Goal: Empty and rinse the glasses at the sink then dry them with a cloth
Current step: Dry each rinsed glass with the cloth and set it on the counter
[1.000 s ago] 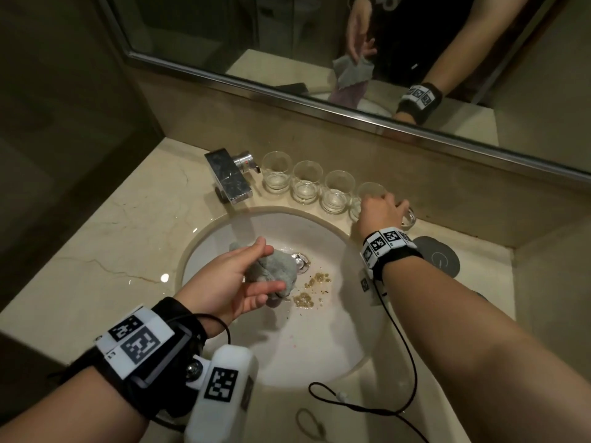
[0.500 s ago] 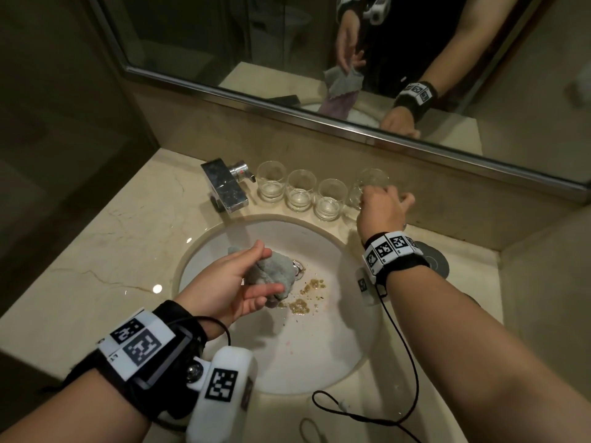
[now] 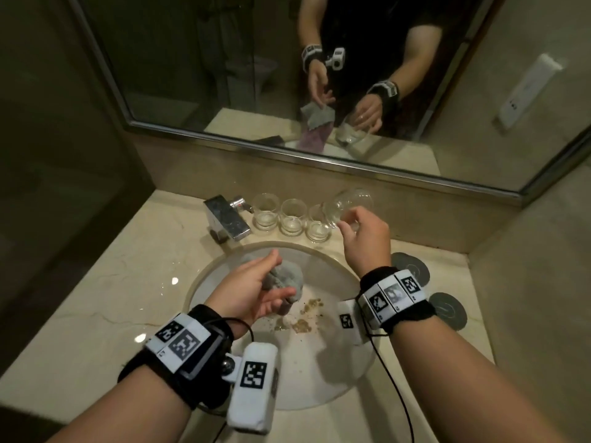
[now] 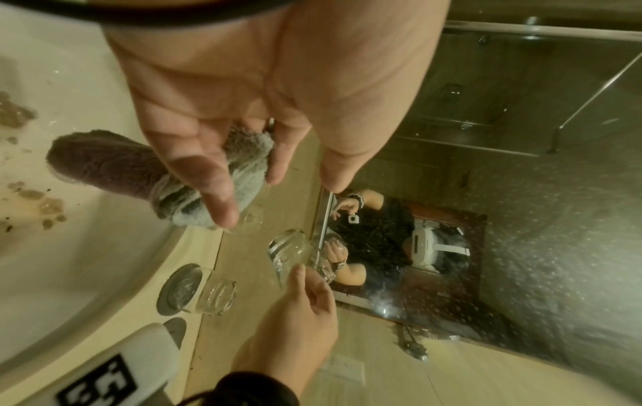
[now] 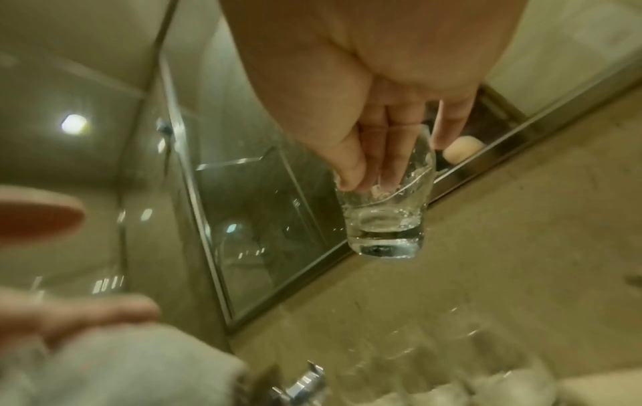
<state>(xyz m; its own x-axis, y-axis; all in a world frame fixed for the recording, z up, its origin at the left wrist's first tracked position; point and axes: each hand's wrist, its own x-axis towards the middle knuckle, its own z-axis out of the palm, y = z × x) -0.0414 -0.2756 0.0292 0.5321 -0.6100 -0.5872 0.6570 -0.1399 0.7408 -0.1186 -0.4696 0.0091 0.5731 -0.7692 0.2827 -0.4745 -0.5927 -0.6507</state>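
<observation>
My right hand [image 3: 350, 222] pinches a clear glass [image 3: 351, 202] by its rim and holds it tilted above the back of the counter. In the right wrist view its fingers [image 5: 365, 162] curl over the rim, and the glass [image 5: 385, 217] holds a little water. My left hand [image 3: 270, 281] is over the sink basin [image 3: 307, 375] and grips a bunched grey cloth [image 3: 287, 276], seen closer as the cloth [image 4: 114, 164]. Three glasses [image 3: 292, 217] stand in a row beside the faucet [image 3: 227, 219]. Another glass [image 4: 212, 292] stands by a dark coaster.
Brownish debris [image 3: 303, 319] lies on the basin floor near the drain. Two dark round coasters [image 3: 447, 310] sit on the marble counter to the right. A mirror [image 3: 224, 75] runs along the back wall just above the glasses. A cable hangs from my right wrist.
My right hand has lifted the glass from the right end of the row and tilted it. My left hand with the cloth has stayed over the basin.
</observation>
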